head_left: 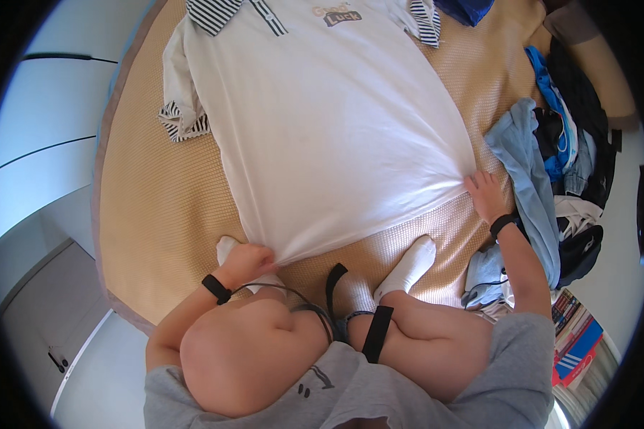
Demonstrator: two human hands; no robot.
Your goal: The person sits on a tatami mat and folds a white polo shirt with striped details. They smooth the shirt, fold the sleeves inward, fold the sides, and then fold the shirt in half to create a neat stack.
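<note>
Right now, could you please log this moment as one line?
left hand: grips shirt hem; right hand: grips shirt hem; shirt: spread on mat

The left hand (252,264) is closed in a pinch, its forearm (175,322) running outside the bent left leg (225,357). The right hand (485,194) grips farther forward and out to the side, its forearm (526,264) stretched past the bent right leg (436,332).

White polo shirt (336,129), dark-and-white striped collar (213,14) and cuffs (183,123)
Golden-tan woven mat (157,193), brownish edging (97,214); white socks (411,264), black wristbands (504,224), grey T-shirt (170,397)
</note>
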